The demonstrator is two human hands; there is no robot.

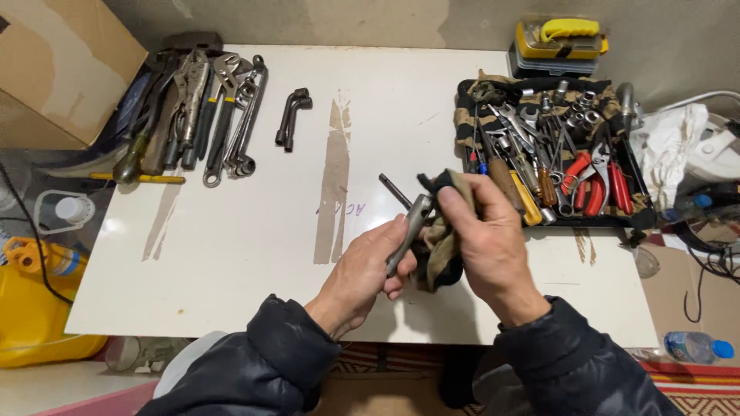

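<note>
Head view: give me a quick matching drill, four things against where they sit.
Things:
1. grey metal socket wrench
2. olive cloth rag
3. dark L-shaped box spanner
4. red-handled pliers

Places:
A. in the tool tray
B. alone on the white table
C. in the left hand
D. in the right hand

Pairs: 1-C, 2-D, 3-B, 4-A

I have a single view, from the head camera: it looks steeply down and forward over the white tabletop [254,254], close above both forearms, with the far wall at the top edge.
</note>
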